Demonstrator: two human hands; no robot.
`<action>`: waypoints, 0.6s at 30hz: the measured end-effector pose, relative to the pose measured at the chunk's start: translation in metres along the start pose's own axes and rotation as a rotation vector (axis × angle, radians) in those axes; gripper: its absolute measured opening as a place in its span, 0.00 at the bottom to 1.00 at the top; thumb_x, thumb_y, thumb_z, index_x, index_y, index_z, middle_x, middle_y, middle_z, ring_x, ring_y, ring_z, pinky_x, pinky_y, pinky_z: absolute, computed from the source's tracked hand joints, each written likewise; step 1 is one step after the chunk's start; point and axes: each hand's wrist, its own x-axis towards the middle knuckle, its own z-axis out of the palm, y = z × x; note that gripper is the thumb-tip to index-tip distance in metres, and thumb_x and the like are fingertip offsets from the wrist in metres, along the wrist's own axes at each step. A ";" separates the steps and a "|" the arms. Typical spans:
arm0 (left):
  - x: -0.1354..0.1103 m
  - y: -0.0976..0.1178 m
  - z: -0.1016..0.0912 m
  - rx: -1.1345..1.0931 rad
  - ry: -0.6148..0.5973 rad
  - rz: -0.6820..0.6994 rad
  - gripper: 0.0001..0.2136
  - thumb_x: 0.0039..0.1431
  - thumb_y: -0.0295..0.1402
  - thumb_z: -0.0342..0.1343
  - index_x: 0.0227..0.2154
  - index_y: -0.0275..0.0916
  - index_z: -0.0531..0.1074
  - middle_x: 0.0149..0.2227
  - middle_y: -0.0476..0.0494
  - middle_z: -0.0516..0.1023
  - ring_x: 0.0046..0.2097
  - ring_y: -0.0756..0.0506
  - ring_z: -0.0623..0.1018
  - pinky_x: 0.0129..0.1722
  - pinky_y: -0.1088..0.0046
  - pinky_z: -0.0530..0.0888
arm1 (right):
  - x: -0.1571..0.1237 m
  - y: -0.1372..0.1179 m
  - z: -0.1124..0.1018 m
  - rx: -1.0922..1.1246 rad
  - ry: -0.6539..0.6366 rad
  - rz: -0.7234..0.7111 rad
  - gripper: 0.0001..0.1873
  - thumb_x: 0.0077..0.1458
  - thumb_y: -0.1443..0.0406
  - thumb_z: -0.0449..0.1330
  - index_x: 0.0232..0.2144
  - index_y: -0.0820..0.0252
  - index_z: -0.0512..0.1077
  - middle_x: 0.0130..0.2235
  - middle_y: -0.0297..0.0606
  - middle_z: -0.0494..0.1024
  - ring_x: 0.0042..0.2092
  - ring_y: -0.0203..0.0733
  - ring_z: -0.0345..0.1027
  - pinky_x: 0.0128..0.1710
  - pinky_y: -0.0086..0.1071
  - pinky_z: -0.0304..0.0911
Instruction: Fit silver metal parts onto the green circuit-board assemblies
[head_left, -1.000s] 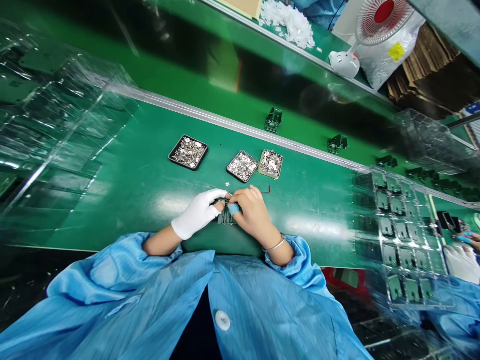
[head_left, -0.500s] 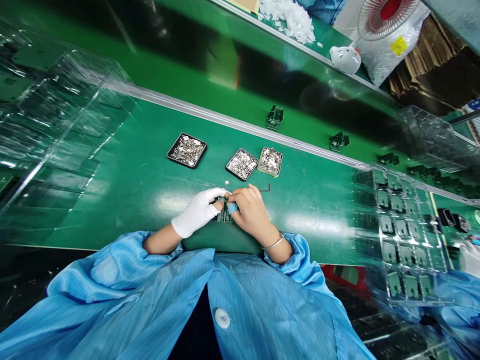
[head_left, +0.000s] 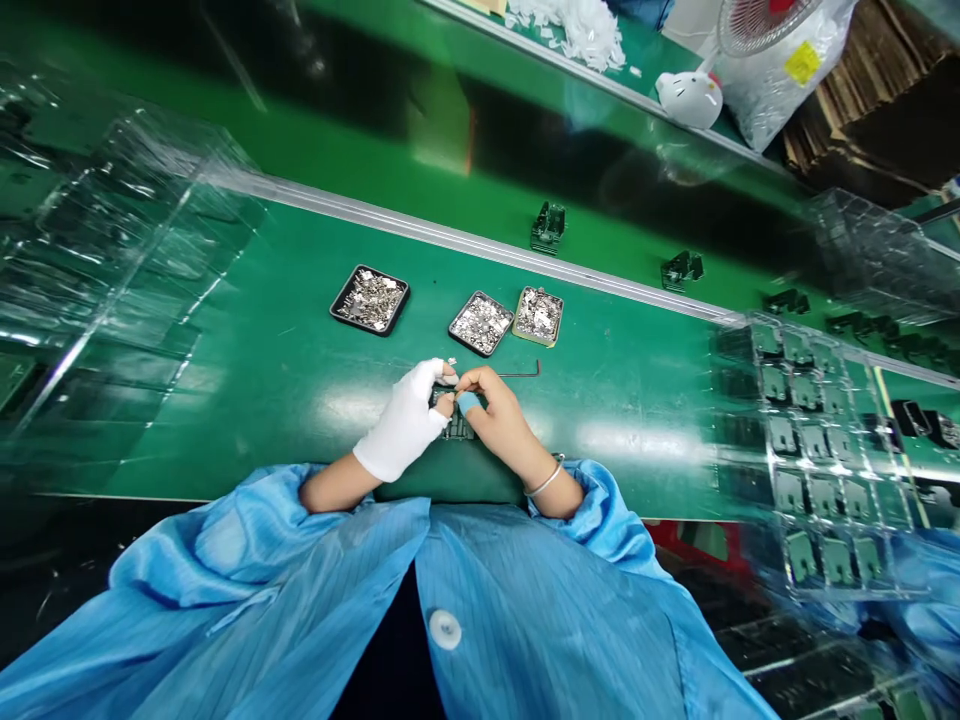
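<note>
Circuit board (head_left: 459,429), green, one: on the counter (head_left: 292,400) before the person, beneath the fingertips of both hands. Left hand (head_left: 401,425), white glove with bare fingertips: thumb at the board's upper edge; whether its grip clasps the board cannot be told. Right hand (head_left: 501,420), blue wrap on thumb: grip pinched, thumb to forefinger, above the board; anything between is too small to tell. L-shaped tool (head_left: 522,375), red-ended: just beyond the right hand. Black trays, two, left (head_left: 358,326) and middle (head_left: 465,343), plus yellowish-rimmed tray (head_left: 535,343), just beside the middle one: all filled with small metal parts.
</note>
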 end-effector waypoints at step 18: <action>-0.003 0.020 -0.028 0.493 -0.020 0.216 0.25 0.57 0.43 0.53 0.56 0.38 0.62 0.47 0.35 0.77 0.46 0.37 0.79 0.44 0.61 0.75 | 0.011 -0.013 -0.011 -0.064 0.056 -0.061 0.26 0.60 0.59 0.56 0.59 0.57 0.59 0.57 0.47 0.70 0.58 0.45 0.65 0.58 0.43 0.62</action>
